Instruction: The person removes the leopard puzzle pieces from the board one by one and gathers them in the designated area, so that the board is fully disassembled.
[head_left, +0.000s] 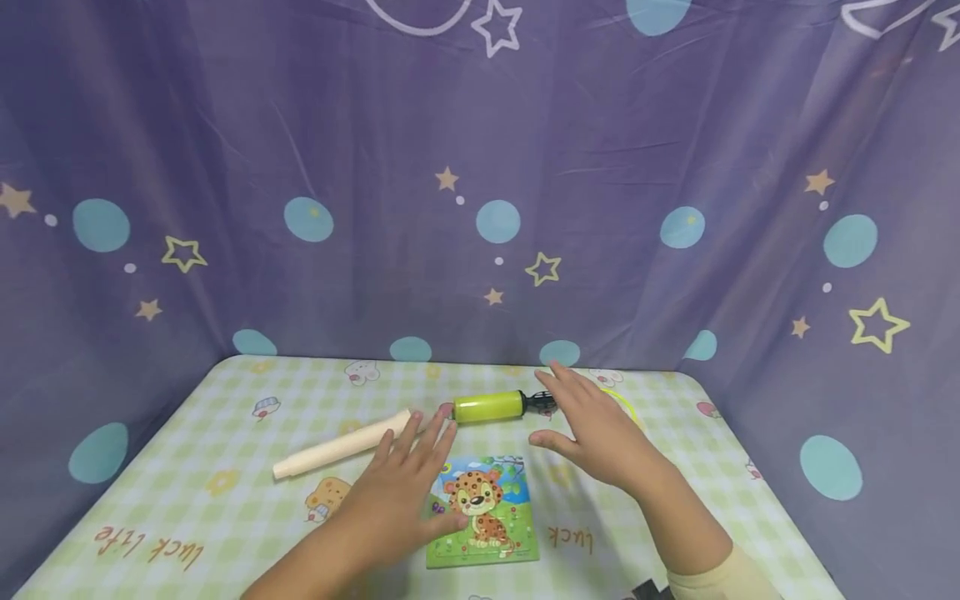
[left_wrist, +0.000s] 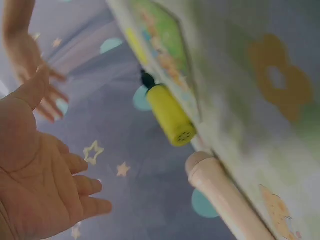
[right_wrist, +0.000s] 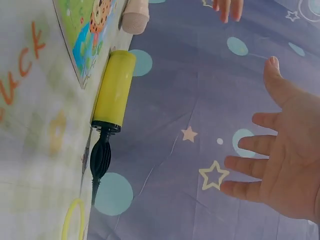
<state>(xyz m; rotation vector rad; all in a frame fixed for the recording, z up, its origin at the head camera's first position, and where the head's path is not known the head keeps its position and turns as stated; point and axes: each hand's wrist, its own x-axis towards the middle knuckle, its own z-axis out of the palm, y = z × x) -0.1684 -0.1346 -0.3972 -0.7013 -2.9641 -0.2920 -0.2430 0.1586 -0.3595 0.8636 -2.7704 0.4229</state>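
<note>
Nothing is held; left hand [head_left: 399, 493] and right hand [head_left: 602, 433] are spread wide near the yellow pump [head_left: 489, 407]. No step seems started; lowering is needed for grabbing.

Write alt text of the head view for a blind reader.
A person's left hand and right hand hover empty above a green-and-white checked tablecloth. On it lie a square leopard-picture board, a pale beige tapered cylinder and a yellow cylindrical pump with a black handle.

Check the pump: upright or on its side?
On its side. In the head view, the pump lies flat on the table, its black end toward the right hand.
</note>
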